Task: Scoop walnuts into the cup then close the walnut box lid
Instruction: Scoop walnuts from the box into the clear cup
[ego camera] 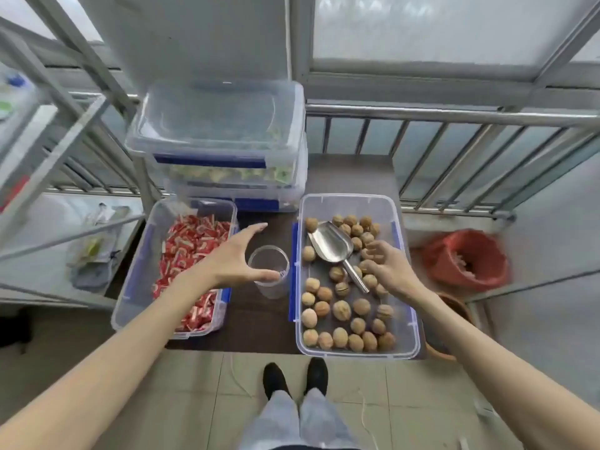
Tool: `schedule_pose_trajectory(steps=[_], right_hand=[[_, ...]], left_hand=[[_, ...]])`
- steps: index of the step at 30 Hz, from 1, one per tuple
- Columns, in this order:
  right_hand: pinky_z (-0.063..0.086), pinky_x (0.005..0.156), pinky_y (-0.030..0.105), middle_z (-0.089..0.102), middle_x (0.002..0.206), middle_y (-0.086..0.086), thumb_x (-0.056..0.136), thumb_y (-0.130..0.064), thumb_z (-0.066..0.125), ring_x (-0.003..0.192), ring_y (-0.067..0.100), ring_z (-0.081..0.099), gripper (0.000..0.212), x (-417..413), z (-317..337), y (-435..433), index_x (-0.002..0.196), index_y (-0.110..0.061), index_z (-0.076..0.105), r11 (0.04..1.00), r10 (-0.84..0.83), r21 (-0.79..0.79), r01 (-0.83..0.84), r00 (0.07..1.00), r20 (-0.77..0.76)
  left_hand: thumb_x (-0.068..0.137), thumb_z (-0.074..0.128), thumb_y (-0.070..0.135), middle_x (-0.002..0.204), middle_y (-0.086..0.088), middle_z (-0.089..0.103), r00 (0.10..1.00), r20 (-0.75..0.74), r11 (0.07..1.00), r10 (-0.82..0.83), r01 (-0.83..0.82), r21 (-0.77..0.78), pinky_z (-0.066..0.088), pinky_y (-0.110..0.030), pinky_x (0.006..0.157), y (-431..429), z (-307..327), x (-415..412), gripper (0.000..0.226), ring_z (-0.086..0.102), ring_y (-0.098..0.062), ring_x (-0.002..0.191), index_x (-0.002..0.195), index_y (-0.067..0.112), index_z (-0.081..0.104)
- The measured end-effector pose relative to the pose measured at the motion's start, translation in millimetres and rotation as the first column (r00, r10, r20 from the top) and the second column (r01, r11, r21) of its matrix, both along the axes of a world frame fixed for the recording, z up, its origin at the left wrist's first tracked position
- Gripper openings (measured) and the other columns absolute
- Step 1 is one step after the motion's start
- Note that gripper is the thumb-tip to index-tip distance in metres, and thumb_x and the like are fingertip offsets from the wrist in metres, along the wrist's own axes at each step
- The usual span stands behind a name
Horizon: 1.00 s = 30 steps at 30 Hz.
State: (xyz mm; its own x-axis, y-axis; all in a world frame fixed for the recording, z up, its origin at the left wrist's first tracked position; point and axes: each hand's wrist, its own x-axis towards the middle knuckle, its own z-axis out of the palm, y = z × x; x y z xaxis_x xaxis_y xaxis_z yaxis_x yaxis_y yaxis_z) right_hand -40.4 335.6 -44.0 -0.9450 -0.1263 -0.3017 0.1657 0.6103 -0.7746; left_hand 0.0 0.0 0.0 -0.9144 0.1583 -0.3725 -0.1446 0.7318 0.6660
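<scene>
A clear walnut box (352, 203) with blue side clips stands open on the right of a dark table, several walnuts (341, 309) scattered across its floor. A steel scoop (331, 245) lies inside it, bowl toward the back, handle toward me. A clear plastic cup (268, 269) stands upright and empty between the two front boxes. My left hand (235, 259) is spread wide just left of the cup, thumb at its rim, not gripping it. My right hand (386, 266) hovers over the walnuts beside the scoop handle, fingers loosely curled, holding nothing. No lid for the walnut box is identifiable.
An open clear box of red-wrapped sweets (191, 264) sits left of the cup. Stacked lidded boxes (220, 141) stand at the back of the table (259, 323). A red-lined bin (467, 258) is right of the table, a metal railing (454, 112) behind, a shelf frame on the left.
</scene>
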Motion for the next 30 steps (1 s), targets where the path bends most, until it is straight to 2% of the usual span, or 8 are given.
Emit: schedule_pose_trajectory(steps=[3,9,14,17,23,25,28,30], right_hand=[[0.052,0.079,0.035,0.069,0.096,0.012,0.086,-0.015,0.065,0.089,0.028,0.065,0.018,7,-13,-6,0.100,-0.004,0.063,0.986,-0.099,0.138,0.091,0.994,0.052],[0.051,0.077,0.043,0.064,0.094,0.009,0.084,-0.035,0.070,0.088,0.027,0.060,0.034,16,-33,-27,0.098,-0.008,0.056,0.961,-0.110,0.271,0.062,0.980,0.167],[0.047,0.074,0.037,0.064,0.102,0.010,0.091,-0.020,0.063,0.094,0.027,0.062,0.023,12,-44,-43,0.109,-0.010,0.053,0.951,-0.176,0.282,0.129,0.973,0.150],[0.054,0.079,0.046,0.064,0.101,0.012,0.089,-0.012,0.058,0.092,0.029,0.063,0.017,10,-45,-48,0.104,-0.012,0.052,0.948,-0.173,0.294,0.119,0.971,0.164],[0.054,0.079,0.044,0.061,0.104,0.011,0.084,-0.008,0.054,0.096,0.030,0.062,0.036,3,-21,-43,0.119,-0.011,0.044,0.936,-0.057,0.350,-0.030,0.970,0.237],[0.052,0.079,0.045,0.062,0.103,0.010,0.087,-0.011,0.049,0.098,0.032,0.061,0.031,0,-2,-35,0.117,-0.011,0.044,0.903,0.061,0.401,-0.151,0.972,0.228],[0.043,0.076,0.039,0.058,0.105,0.011,0.089,-0.015,0.046,0.099,0.033,0.056,0.013,-4,33,-19,0.101,-0.015,0.042,0.800,0.245,0.484,-0.354,0.930,0.275],[0.045,0.080,0.040,0.062,0.109,0.010,0.092,-0.028,0.045,0.102,0.033,0.058,0.010,-4,54,-5,0.096,-0.019,0.043,0.735,0.305,0.535,-0.415,0.908,0.286]], left_hand=[[0.054,0.089,0.062,0.163,0.005,0.031,0.996,0.062,0.998,-0.058,0.059,-0.012,0.033,-0.038,0.120,5,-14,4,0.128,0.035,-0.014,0.146,0.158,0.032,0.020],[0.066,0.092,0.036,0.136,0.008,0.050,0.998,-0.056,0.999,0.016,-0.014,0.042,0.047,-0.028,0.103,17,-38,13,0.090,0.050,-0.010,0.125,0.141,0.028,0.043],[0.066,0.091,0.028,0.132,0.007,0.053,0.994,-0.095,0.997,0.057,-0.051,0.061,0.039,-0.007,0.090,20,-47,14,0.085,0.052,-0.009,0.121,0.138,0.025,0.046],[0.066,0.092,0.028,0.131,0.009,0.053,0.993,-0.098,0.996,0.072,-0.066,0.063,0.038,-0.006,0.088,19,-50,14,0.085,0.051,-0.008,0.120,0.138,0.027,0.046],[0.065,0.093,0.028,0.130,0.011,0.052,0.991,-0.090,0.993,0.101,-0.094,0.075,0.042,-0.015,0.093,20,-51,15,0.087,0.051,-0.009,0.121,0.138,0.030,0.046],[0.063,0.093,0.028,0.129,0.011,0.053,0.990,-0.087,0.991,0.106,-0.099,0.085,0.043,-0.017,0.094,19,-51,15,0.087,0.052,-0.010,0.121,0.137,0.031,0.047],[0.062,0.093,0.029,0.129,0.010,0.055,0.991,-0.083,0.991,0.104,-0.095,0.097,0.045,-0.021,0.095,18,-52,15,0.086,0.053,-0.011,0.121,0.135,0.033,0.047],[0.061,0.093,0.031,0.128,0.010,0.056,0.993,-0.081,0.992,0.091,-0.083,0.097,0.047,-0.024,0.096,17,-52,14,0.086,0.054,-0.012,0.121,0.134,0.034,0.047]])
